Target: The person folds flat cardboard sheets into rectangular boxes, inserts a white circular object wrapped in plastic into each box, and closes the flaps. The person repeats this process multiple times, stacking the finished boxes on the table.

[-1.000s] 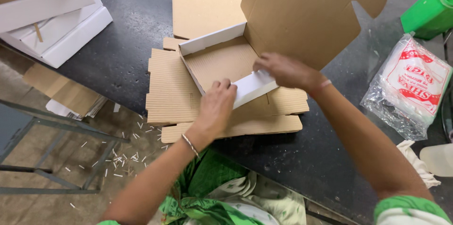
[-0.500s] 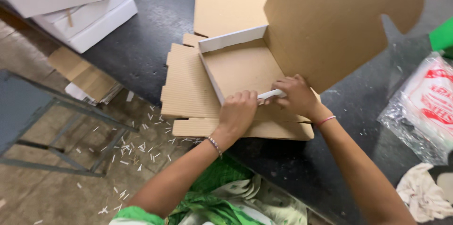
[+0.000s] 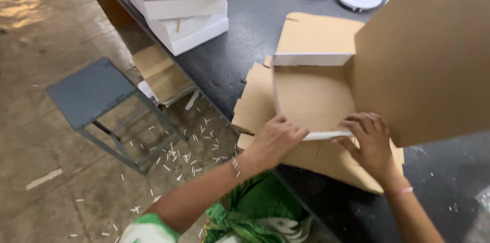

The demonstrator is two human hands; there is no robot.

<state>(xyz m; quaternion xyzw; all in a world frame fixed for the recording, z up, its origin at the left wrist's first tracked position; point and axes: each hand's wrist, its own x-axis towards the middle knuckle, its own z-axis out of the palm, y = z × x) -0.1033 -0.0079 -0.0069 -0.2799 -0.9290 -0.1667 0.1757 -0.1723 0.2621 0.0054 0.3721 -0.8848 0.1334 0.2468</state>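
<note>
I see my left hand (image 3: 275, 138) and right hand (image 3: 370, 138) palms down, both pinching the cardboard box (image 3: 314, 97) front wall, near the counter (image 3: 245, 34) edge

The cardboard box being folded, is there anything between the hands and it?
Nothing visible. The left hand and right hand both already rest on the near wall of the cardboard box.

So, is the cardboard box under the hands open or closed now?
Open. The cardboard box has its big lid flap standing up, and its inside looks empty. The left hand and right hand press its near wall.
</note>
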